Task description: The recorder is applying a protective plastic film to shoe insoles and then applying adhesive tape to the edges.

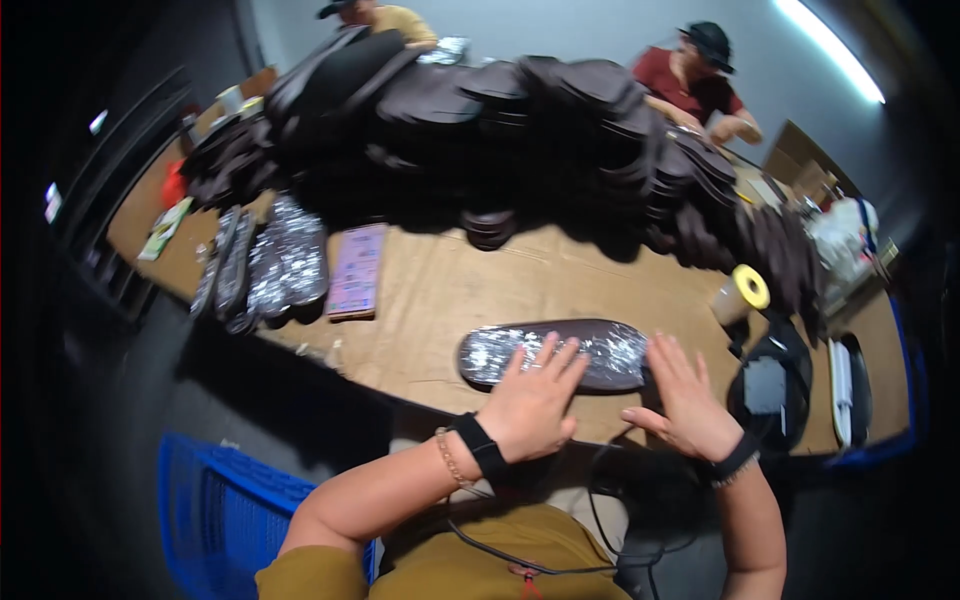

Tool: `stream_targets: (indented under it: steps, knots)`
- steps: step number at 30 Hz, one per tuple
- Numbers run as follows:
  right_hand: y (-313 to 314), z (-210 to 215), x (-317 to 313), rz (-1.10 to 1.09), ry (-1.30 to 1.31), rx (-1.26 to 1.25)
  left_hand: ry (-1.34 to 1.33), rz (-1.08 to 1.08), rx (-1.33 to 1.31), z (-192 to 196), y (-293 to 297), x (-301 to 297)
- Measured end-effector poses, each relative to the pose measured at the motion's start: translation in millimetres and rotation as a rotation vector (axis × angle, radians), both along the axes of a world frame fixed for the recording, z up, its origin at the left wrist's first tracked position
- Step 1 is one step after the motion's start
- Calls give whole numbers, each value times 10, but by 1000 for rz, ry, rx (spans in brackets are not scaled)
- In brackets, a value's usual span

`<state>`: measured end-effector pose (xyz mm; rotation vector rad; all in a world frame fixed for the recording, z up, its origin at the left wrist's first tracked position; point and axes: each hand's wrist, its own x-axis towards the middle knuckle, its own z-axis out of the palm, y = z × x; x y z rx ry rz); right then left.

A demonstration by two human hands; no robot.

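Observation:
A dark brown shoe sole (600, 333), partly wrapped in shiny clear film, lies crosswise on the cardboard-covered table in front of me. My left hand (535, 400) rests its spread fingers on the film near the middle of the sole. At the sole's right end is my right hand (685, 400), fingers stretched out and thumb apart, with the fingertips beside or touching the tip. Neither hand grips anything. The underside of the sole is hidden.
A long, high heap of dark soles (450, 110) runs across the back of the table. Film-wrapped soles (285, 255) and a purple-pink phone-shaped box (357, 272) lie left. A film roll (741, 293) and a black device (770, 390) sit right. Two people work beyond the heap.

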<state>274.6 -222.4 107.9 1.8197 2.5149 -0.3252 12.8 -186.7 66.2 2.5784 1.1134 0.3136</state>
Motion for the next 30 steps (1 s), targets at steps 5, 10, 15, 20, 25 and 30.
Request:
stream_targets:
  steps: [5, 10, 15, 20, 25, 30]
  knots:
    - [45, -254, 91, 77, 143, 11, -95, 194, 124, 151, 123, -153]
    - [183, -120, 101, 116, 174, -39, -52, 331, 73, -102, 273, -433]
    - [113, -111, -102, 76, 20, 0, -68, 254, 28, -118, 263, -430]
    - [-50, 499, -411, 186, 129, 363, -363, 402, 128, 243, 88, -1017]
    - [-280, 574, -507, 21, 388, 164, -584, 885, 370, 396, 2, -1828]
    - [-90, 400, -795, 187, 394, 234, -537, 1349, 443, 318, 111, -2244]
